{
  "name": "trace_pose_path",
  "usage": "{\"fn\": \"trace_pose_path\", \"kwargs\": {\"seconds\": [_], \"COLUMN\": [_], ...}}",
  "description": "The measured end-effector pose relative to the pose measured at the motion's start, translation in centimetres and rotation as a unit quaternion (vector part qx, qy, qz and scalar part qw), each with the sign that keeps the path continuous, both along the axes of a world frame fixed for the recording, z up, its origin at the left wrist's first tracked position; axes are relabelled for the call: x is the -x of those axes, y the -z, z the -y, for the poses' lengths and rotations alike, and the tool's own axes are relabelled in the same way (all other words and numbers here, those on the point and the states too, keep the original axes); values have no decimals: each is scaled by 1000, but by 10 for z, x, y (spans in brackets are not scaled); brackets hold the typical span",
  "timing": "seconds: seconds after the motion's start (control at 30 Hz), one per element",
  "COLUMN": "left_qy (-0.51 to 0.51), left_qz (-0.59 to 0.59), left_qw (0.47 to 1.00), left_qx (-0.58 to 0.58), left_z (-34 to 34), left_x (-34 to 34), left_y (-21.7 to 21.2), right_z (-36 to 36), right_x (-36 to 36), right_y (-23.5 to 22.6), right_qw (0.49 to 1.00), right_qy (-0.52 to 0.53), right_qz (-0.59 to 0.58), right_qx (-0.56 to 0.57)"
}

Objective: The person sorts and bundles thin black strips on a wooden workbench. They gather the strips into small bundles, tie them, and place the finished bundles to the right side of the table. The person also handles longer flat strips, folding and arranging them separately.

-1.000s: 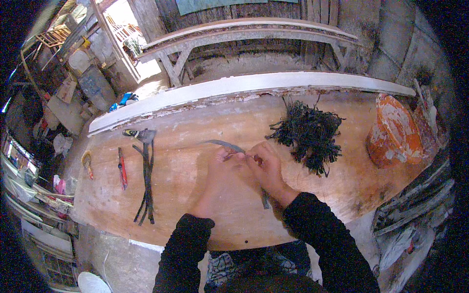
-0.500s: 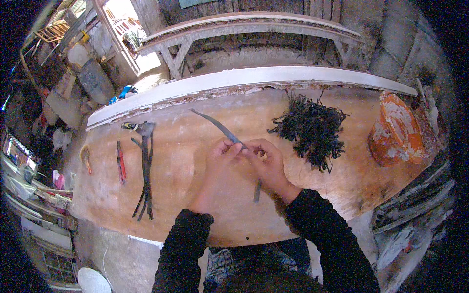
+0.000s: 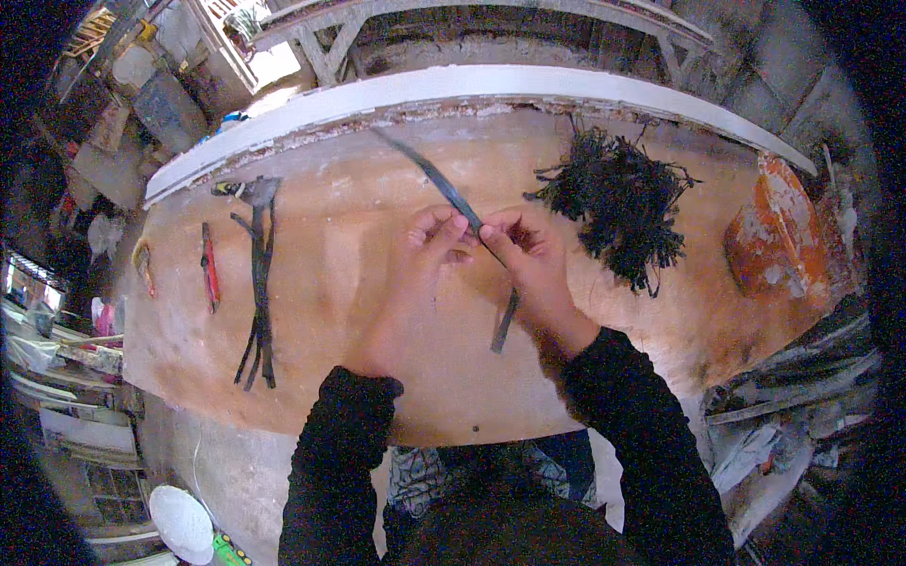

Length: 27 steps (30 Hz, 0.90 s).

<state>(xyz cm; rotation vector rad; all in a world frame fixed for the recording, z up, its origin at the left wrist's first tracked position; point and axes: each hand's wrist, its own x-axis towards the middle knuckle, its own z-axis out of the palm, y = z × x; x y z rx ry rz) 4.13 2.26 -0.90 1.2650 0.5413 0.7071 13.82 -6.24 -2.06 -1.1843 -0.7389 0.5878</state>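
Observation:
A long, flat black strip (image 3: 436,177) is pinched at its middle between both hands, over the wooden table (image 3: 406,396). My left hand (image 3: 436,236) closes thumb and fingertips on it. Just beside, my right hand (image 3: 528,259) grips it the same way. One end stretches away to the far left; the other hangs down below the right hand. To the right lies a tangled heap of short, knotted-looking black strips (image 3: 618,208). On the left, several long black strips (image 3: 261,302) lie in a bundle, their upper ends beneath a hammer-like tool head (image 3: 257,189).
Left of the bundle lie red-handled pliers (image 3: 209,269) and a small curved tool (image 3: 143,267). A paint-smeared orange bucket (image 3: 769,236) rests at the right end. A white board (image 3: 472,87) runs along the far edge, with a bench (image 3: 321,47) behind it.
The view has tilted down, so the table things sit higher in the picture. My hands have moved slightly apart along the strip, still pinching it.

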Motion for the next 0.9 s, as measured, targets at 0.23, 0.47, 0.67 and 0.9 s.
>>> {"fn": "trace_pose_path", "kwargs": {"seconds": [0.23,0.47,0.67,0.9], "left_qy": [11,16,42,49], "left_qz": [-26,-4,-3,26], "left_qw": [999,996,995,998], "left_qx": [-47,-84,-92,-31], "left_z": [-2,-4,-5,-6], "left_x": [0,0,0,1], "left_y": [-2,3,4,3], "right_z": [0,-1,-2,-2], "right_x": [-3,1,-3,-8], "right_y": [8,0,2,4], "right_qw": [985,999,997,981], "right_qy": [37,-20,-18,-77], "right_qz": [167,-16,-80,-179], "right_qx": [-28,-23,1,-17]}}
